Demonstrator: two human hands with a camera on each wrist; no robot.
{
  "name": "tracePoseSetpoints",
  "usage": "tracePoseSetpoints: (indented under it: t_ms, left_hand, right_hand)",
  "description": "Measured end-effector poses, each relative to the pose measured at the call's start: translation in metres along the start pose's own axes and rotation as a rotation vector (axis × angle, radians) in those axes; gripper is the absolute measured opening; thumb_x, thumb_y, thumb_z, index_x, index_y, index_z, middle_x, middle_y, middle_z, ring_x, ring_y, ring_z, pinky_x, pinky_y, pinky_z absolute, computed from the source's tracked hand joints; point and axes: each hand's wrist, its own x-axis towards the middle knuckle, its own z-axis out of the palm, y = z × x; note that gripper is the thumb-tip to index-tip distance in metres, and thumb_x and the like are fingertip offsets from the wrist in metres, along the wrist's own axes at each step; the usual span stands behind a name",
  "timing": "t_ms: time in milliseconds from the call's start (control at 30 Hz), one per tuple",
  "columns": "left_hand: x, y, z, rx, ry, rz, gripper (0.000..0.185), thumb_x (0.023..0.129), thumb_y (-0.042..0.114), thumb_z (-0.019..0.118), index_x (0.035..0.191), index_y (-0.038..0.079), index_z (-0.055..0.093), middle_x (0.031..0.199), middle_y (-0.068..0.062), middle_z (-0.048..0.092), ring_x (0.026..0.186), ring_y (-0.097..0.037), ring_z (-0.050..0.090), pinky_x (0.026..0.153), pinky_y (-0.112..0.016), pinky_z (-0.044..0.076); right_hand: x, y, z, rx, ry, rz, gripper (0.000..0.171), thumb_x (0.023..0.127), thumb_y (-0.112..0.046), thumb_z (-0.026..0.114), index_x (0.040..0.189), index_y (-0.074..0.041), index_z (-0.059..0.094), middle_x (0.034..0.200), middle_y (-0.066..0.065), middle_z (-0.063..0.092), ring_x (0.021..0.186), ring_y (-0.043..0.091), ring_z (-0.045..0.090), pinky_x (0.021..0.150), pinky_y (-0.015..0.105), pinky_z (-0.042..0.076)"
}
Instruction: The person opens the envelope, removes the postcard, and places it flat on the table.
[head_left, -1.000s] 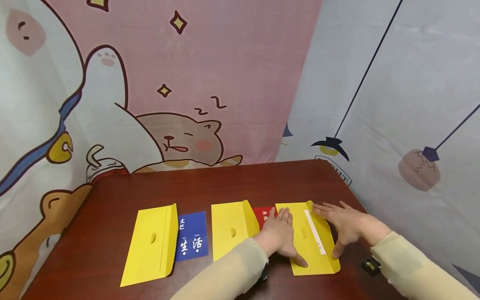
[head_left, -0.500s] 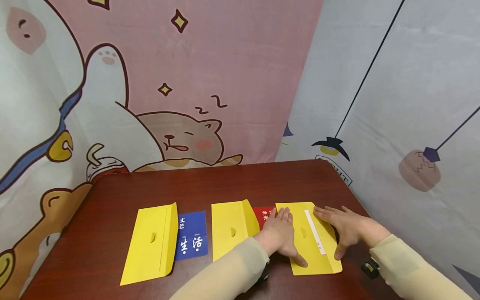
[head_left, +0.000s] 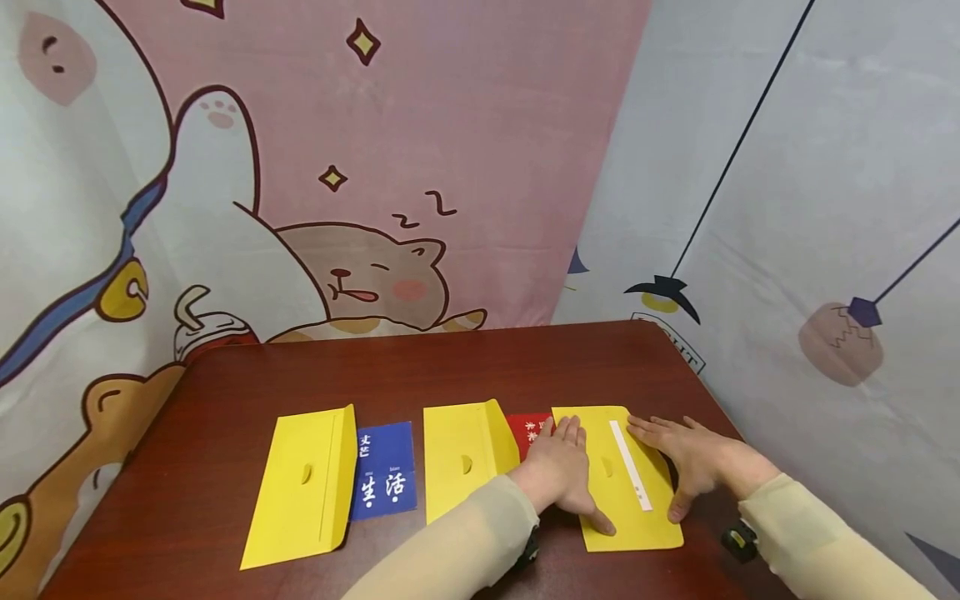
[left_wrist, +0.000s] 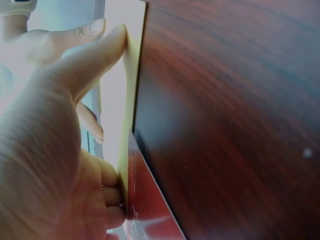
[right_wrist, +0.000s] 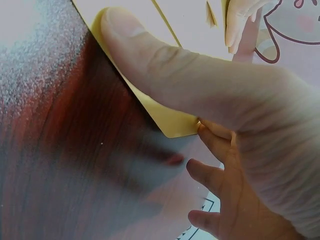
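Rightmost yellow envelope (head_left: 612, 485) looks thin, probably light, easily creased; left hand (head_left: 558, 473) and right hand (head_left: 693, 457) rest on it, fingers spread, gripping nothing; best hold: side edges.

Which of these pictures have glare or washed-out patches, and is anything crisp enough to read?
Head view: fairly even light, with large white characters readable on the blue rectangular paper card; left wrist view: the yellow paper envelope being handled bleaches nearly white; right wrist view: grainy, pale glare at upper left on the glossy red-brown wood-grained table.
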Motion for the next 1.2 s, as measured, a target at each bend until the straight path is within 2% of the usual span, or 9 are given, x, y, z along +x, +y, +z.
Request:
tracePoseSetpoints:
  t_ms: [333,467,567,667,800,900,1000,1200]
  left_hand:
    - [0.001,-0.001,0.002,0.009,-0.007,-0.01,0.137,0.063,0.104,0.051,0.17,0.024,0.022,0.175,0.007,0.017,0.16,-0.013,0.013,0.128,-0.039,0.014]
    - [0.003,0.001,0.002,-0.023,-0.006,-0.028,0.135,0.064,0.103,0.052,0.17,0.025,0.023,0.174,0.008,0.019,0.16,-0.012,0.014,0.128,-0.039,0.015]
    - [0.007,0.007,-0.001,-0.071,0.027,-0.044,0.123,0.07,0.1,0.052,0.167,0.026,0.035,0.171,0.007,0.028,0.159,-0.014,0.02,0.127,-0.038,0.018]
    - [0.012,0.017,-0.003,-0.12,0.102,-0.066,0.106,0.077,0.095,0.052,0.159,0.027,0.051,0.165,0.003,0.041,0.155,-0.018,0.031,0.125,-0.036,0.023]
    - [0.021,0.033,-0.004,-0.166,0.154,-0.148,0.096,0.081,0.09,0.053,0.153,0.026,0.058,0.16,-0.001,0.048,0.151,-0.022,0.039,0.121,-0.035,0.031]
    - [0.026,0.043,-0.004,-0.176,0.139,-0.207,0.098,0.08,0.09,0.054,0.154,0.026,0.057,0.161,-0.002,0.047,0.151,-0.023,0.039,0.122,-0.038,0.031]
    - [0.03,0.052,-0.005,-0.168,0.112,-0.234,0.1,0.078,0.092,0.054,0.155,0.028,0.055,0.163,-0.002,0.044,0.153,-0.026,0.036,0.124,-0.045,0.027]
    - [0.035,0.061,-0.009,-0.178,0.06,-0.288,0.111,0.074,0.096,0.053,0.16,0.026,0.048,0.166,-0.002,0.04,0.156,-0.03,0.03,0.125,-0.051,0.023]
  right_hand:
    - [0.002,-0.001,0.001,0.018,-0.006,0.003,0.138,0.05,-0.05,0.103,0.162,-0.002,0.039,0.17,0.018,0.03,0.151,0.055,0.027,0.112,0.082,0.014]
    - [0.003,-0.002,0.001,0.02,-0.019,0.005,0.138,0.051,-0.05,0.103,0.162,-0.002,0.038,0.171,0.017,0.029,0.151,0.054,0.026,0.112,0.082,0.014]
    - [0.002,-0.001,0.0,0.025,-0.03,0.013,0.138,0.052,-0.05,0.103,0.163,-0.002,0.037,0.172,0.017,0.027,0.152,0.054,0.026,0.113,0.082,0.013]
    - [0.002,-0.001,-0.001,0.027,-0.039,0.025,0.138,0.052,-0.049,0.103,0.164,-0.003,0.036,0.172,0.017,0.026,0.152,0.053,0.025,0.113,0.081,0.012]
    - [0.001,0.003,0.003,0.063,-0.035,0.013,0.14,0.051,-0.051,0.102,0.165,-0.005,0.035,0.173,0.015,0.025,0.152,0.054,0.025,0.112,0.083,0.01]
    - [0.001,0.011,0.009,0.108,-0.024,-0.029,0.14,0.054,-0.056,0.1,0.167,-0.009,0.032,0.174,0.011,0.022,0.153,0.053,0.023,0.11,0.084,0.007]
    - [0.002,0.015,0.012,0.111,-0.016,-0.054,0.14,0.054,-0.06,0.098,0.167,-0.011,0.032,0.175,0.011,0.022,0.152,0.054,0.023,0.108,0.085,0.007]
    - [0.001,0.003,0.002,0.073,-0.023,-0.009,0.139,0.052,-0.049,0.104,0.164,-0.004,0.036,0.172,0.017,0.026,0.151,0.055,0.025,0.11,0.084,0.011]
